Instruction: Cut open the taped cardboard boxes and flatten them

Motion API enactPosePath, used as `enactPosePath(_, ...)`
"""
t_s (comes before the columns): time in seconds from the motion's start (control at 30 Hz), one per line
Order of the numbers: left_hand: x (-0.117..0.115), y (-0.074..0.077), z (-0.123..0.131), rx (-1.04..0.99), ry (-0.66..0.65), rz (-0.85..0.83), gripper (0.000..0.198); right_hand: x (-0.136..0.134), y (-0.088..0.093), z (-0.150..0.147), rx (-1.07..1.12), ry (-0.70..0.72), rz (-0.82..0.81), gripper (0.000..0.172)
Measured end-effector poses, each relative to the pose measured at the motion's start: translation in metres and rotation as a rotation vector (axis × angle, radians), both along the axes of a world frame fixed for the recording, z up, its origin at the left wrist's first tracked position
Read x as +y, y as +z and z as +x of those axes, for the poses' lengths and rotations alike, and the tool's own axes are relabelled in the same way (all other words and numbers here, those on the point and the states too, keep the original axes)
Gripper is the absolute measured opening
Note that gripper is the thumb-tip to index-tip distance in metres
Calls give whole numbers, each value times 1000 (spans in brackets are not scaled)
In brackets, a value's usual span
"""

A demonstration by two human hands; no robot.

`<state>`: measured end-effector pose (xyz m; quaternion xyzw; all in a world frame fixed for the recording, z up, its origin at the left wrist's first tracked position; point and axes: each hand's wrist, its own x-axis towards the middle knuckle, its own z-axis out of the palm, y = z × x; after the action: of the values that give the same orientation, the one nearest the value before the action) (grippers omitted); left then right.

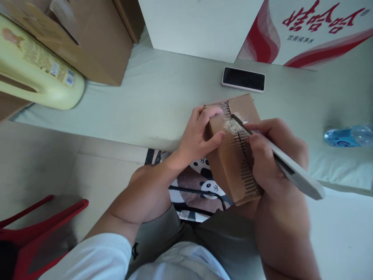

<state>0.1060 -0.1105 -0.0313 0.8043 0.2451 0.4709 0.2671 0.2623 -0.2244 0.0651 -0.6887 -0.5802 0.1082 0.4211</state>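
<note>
A small brown cardboard box [224, 155] rests at the near edge of the green-covered surface, partly over my lap. Its top is torn in a ragged strip along the middle seam, with corrugation showing. My left hand [201, 132] grips the box's left side, fingers over the top edge and thumb on the top face. In my right hand [274, 155] is a utility knife [291, 171] with a pale handle. The knife's dark blade points at the torn seam near the far end of the box; whether it cuts in I cannot tell.
A phone [243, 79] lies beyond the box. White cartons [198, 23] stand behind it. At the left are a larger cardboard box [101, 42] and a yellow jug [67, 93]. A water bottle [346, 136] lies at the right. A panda-print bag [189, 182] hangs below; a red chair [43, 225] stands lower left.
</note>
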Motion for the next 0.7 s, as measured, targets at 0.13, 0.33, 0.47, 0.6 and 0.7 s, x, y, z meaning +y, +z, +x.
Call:
enactPosePath(0.13, 0, 0, -1, 44, 9, -10, 55, -3, -1, -2, 44, -25, 25, 14)
enactPosePath(0.33, -2, 0, -1, 36, 14, -15, 56, 1, 6, -4, 25, -18, -53, 16)
enactPosePath(0.47, -3, 5, -2, 16, 3, -59, 53, 4, 9, -4, -10, -6, -110, 16)
enactPosePath(0.6, -3, 6, -2, 18, -4, -73, 54, 1, 7, -3, 4, 2, -59, 15)
enactPosePath(0.7, -2, 4, -1, 22, -4, -82, 54, -2, 7, -4, 49, -26, -42, 15)
